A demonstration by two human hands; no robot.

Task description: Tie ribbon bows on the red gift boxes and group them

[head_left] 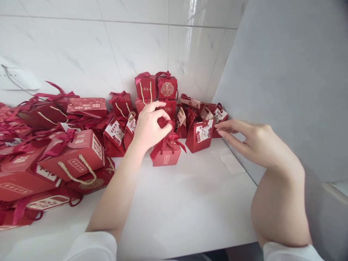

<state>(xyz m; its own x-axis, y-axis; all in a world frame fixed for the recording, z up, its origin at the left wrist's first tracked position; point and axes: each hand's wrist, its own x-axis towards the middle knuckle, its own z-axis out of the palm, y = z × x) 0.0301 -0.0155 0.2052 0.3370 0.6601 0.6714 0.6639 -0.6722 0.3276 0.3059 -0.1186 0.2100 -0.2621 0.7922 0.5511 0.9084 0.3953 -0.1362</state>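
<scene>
My left hand (149, 125) is pinched on the red cord handle of a small red gift box (166, 154) with a dark red ribbon, which stands on the white tabletop (185, 203). My right hand (254, 141) reaches in from the right with fingers stretched out and apart, holding nothing. Its fingertips are just beside a red bag-shaped box with a white label (202, 136).
Many red gift boxes with ribbons and rope handles are piled at the left (67, 156) and stacked against the tiled back wall (156, 88). A grey side panel (285, 72) closes the right. A small white paper square (232, 163) lies on the tabletop.
</scene>
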